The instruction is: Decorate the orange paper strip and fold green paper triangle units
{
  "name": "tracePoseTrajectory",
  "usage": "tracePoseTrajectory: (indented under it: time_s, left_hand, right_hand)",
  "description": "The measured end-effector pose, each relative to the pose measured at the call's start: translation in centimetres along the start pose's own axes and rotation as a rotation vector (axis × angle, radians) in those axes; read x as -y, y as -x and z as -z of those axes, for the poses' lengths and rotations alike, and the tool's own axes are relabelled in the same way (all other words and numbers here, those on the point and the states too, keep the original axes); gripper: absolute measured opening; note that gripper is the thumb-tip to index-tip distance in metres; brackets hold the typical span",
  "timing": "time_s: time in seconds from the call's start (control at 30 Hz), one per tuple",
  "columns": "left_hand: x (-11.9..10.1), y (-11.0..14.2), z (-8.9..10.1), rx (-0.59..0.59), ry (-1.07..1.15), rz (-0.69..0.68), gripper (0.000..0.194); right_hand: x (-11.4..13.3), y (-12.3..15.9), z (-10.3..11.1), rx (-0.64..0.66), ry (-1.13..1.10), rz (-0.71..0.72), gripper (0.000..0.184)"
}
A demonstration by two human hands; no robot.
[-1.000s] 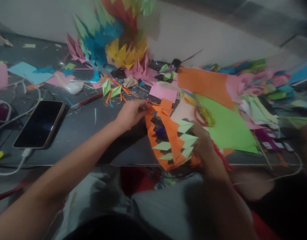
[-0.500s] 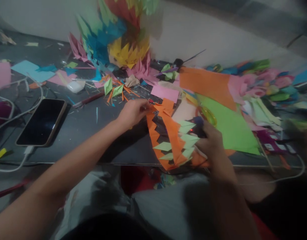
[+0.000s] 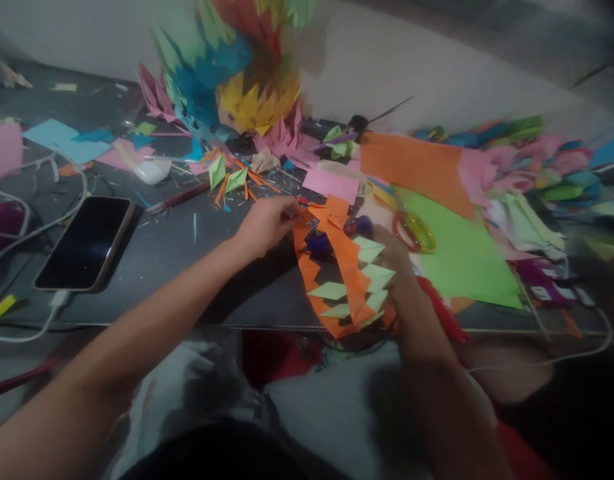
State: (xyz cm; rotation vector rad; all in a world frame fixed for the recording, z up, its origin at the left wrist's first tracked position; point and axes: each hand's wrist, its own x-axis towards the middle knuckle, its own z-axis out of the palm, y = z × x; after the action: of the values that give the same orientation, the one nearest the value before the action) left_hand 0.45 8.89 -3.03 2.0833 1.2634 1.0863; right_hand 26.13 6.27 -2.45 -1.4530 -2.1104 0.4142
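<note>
My left hand (image 3: 271, 223) pinches the upper left end of a looped orange paper band (image 3: 349, 267) with a zigzag-cut edge. Folded light green paper diamonds (image 3: 378, 278) sit along the band's right side and lower part. From the right, my right hand (image 3: 391, 257) closes around a dark blue tool that looks like a glue gun (image 3: 361, 227). Its blue front end (image 3: 319, 246) shows through the gap in the loop, close to the left strip. Part of the tool is behind the orange paper, and the right fingers are mostly hidden.
A phone (image 3: 84, 243) on a white cable lies at left. Yellow-handled scissors (image 3: 417, 230) rest on a green sheet (image 3: 467, 267). Behind stands a tall colourful folded-paper piece (image 3: 257, 107). Paper scraps and a brown-handled tool (image 3: 179, 198) lie between. Something red (image 3: 441, 310) is beside my right forearm.
My right hand has moved left and slightly up, bringing the glue gun's front end into the loop. The red thing beside my forearm has come into view. My left hand stays still.
</note>
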Motion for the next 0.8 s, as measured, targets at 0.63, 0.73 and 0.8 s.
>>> tracePoseTrajectory:
  time_s: [0.63,0.73,0.8]
  left_hand:
    - [0.4,-0.1,-0.2,0.0,-0.002,-0.019,0.006]
    - [0.4,-0.1,-0.2,0.009,-0.011,-0.014,0.006]
    - [0.3,-0.1,-0.1,0.008,-0.009,-0.008,0.006]
  right_hand:
    - [0.7,-0.2,1.9,-0.075,0.183,0.204,0.014]
    - [0.7,-0.1,2.1,-0.075,0.19,0.208,0.017]
    - [0.5,0.0,2.2,-0.076,0.196,0.164,0.019]
